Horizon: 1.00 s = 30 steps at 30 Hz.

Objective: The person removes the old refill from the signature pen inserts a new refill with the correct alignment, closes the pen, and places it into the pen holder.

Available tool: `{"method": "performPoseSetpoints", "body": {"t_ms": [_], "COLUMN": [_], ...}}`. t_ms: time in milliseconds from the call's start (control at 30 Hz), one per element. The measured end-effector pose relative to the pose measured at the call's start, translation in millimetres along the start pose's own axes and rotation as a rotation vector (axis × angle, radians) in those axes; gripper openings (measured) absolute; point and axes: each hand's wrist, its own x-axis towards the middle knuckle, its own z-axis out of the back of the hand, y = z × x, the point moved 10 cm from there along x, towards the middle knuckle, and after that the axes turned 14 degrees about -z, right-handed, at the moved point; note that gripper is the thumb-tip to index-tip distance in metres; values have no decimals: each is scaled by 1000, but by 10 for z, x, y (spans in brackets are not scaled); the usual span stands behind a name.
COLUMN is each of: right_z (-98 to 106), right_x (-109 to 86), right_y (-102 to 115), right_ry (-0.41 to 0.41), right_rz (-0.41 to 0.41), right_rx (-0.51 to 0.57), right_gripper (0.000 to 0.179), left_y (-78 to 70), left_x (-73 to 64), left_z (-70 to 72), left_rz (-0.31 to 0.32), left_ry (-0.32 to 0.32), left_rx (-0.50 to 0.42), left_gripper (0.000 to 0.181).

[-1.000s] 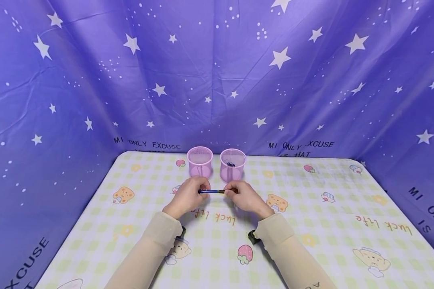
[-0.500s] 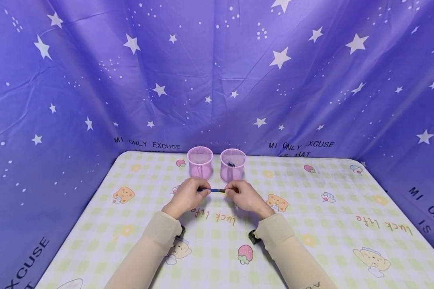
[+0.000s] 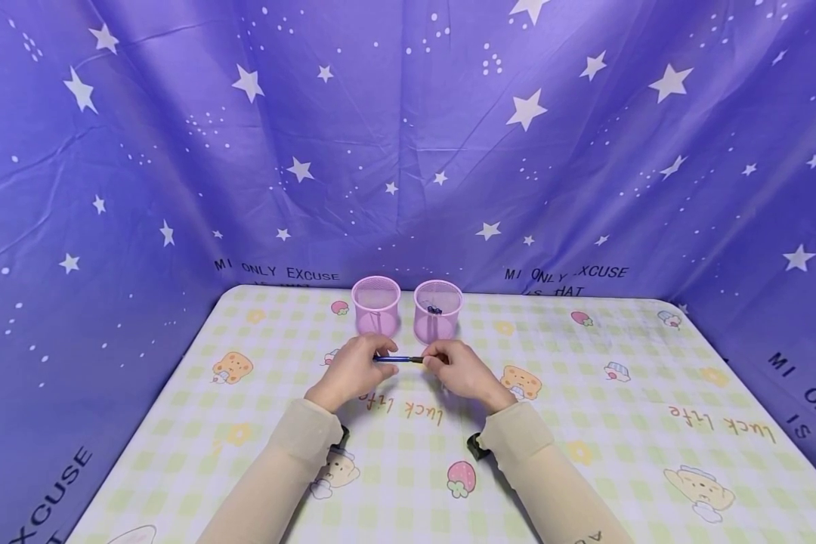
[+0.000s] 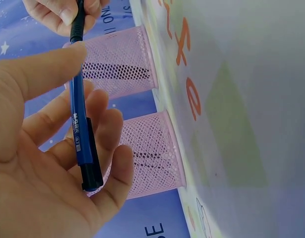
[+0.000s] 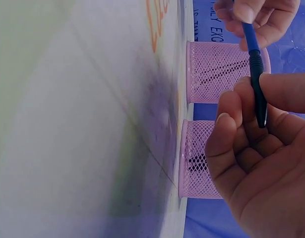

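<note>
In the head view, both hands hold a blue pen (image 3: 396,359) with a dark grip section and clip, level above the tablecloth. My left hand (image 3: 357,364) loosely holds the blue barrel; in the left wrist view its thumb (image 4: 58,67) crosses in front of the barrel and the curled fingers lie behind. The dark clip end reaches toward that palm. My right hand (image 3: 464,369) pinches the dark grip section between thumb and fingertips. In the right wrist view, the pen's pointed tip (image 5: 262,121) shows below the right thumb.
Just beyond the hands stand two pink mesh pen holders, a left holder (image 3: 377,310) and a right holder (image 3: 438,321). Small dark things (image 3: 434,309) show inside the right one. A checked tablecloth (image 3: 197,446) covers the table; a purple starry curtain (image 3: 394,136) hangs behind.
My left thumb and fingers close over the barrel half a second ago and are now spread apart, baring more of it. The right hand and the holders stay put.
</note>
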Motion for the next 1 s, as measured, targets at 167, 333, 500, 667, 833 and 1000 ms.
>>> {"method": "performPoseSetpoints", "body": {"t_ms": [167,333,500,667,833,1000], "right_z": [-4,-9,-10,-3,7,11], "right_x": [-5,-17,-22,-8,-4,13], "right_y": [6,14,17,19,11,-16], "right_ry": [-4,-1,3,-2,-5,-9], "right_rz": [4,3,-1,12,9,-7], "right_rx": [-14,-22,-20,-20,-11,-5], "right_gripper": [11,11,11,12,12,12], "left_y": [-47,-76,-66,-58,-64,-74], "left_x": [13,20,16,18,24,19], "left_z": [29,32,29,25,21,23], "left_rz": [-48,-83,-79,-75,-87,-92], "left_ry": [-27,-32,-38,-31,-19,-18], "left_rx": [16,54,57,52,60,60], "left_gripper": [28,23,18,12,3,5]}}
